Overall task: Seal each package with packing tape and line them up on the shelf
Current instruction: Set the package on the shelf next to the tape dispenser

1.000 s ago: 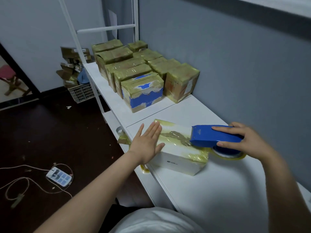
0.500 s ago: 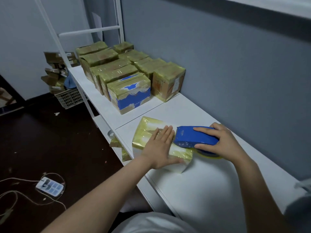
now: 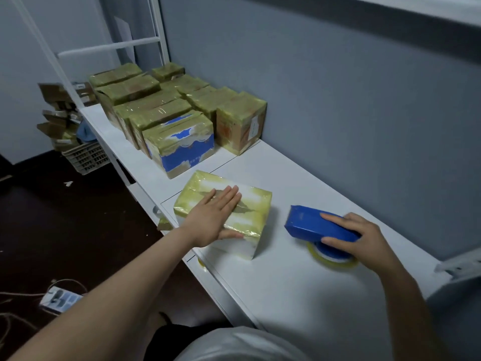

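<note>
Your package (image 3: 253,203): white box, top yellow-taped, on shelf (image 3: 286,287). Your left hand (image 3: 216,218) flat on it, fingers straight. Your right hand (image 3: 364,239) curled round blue dispenser (image 3: 309,222), right of package; roll (image 3: 331,259) partly hidden beneath.

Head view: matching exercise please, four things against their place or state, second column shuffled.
Column one:
1. left hand
2. tape dispenser
3. white package
4. blue-and-white box

Column two:
a. at the near end of the row of taped boxes
b. gripped by the right hand, apart from the package
c. flat on the package's top, fingers straight
d. under the left hand on the shelf, apart from the row

Pairs: 1-c; 2-b; 3-d; 4-a.
</note>
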